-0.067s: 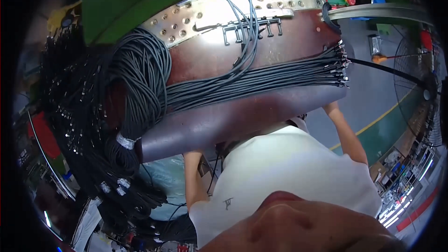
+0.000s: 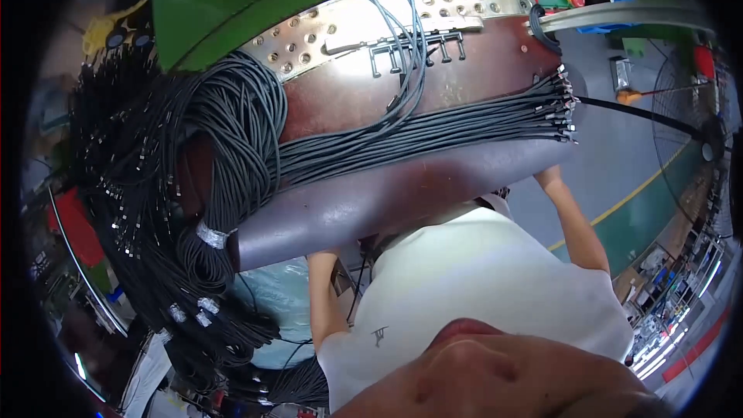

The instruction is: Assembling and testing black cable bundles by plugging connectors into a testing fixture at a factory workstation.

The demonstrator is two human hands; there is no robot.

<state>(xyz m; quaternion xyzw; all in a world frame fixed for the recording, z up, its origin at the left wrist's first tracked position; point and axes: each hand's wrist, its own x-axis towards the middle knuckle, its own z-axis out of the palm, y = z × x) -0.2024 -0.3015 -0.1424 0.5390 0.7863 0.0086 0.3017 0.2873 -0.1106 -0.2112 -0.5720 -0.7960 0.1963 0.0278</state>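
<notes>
Both my hands are down at the near edge of a dark reddish-brown work table (image 2: 348,213). My left hand (image 2: 323,257) goes under the table's front edge at the left, so its fingers are hidden. At the right corner, part of my right hand (image 2: 548,176) shows against the edge; its fingers are covered too. Across the table lies a row of dark grey cables (image 2: 418,135), their metal-tipped connectors (image 2: 566,112) gathered at the right end. A few cables run up through a black comb-like holder (image 2: 418,53).
A thick looped cable bundle (image 2: 240,120) with a silver tie (image 2: 210,235) hangs over the left side. Many black cables with connectors (image 2: 128,217) hang beyond it. A green machine part (image 2: 232,0) overhangs the far edge. At right are a curved metal rail (image 2: 627,17) and a fan (image 2: 708,147).
</notes>
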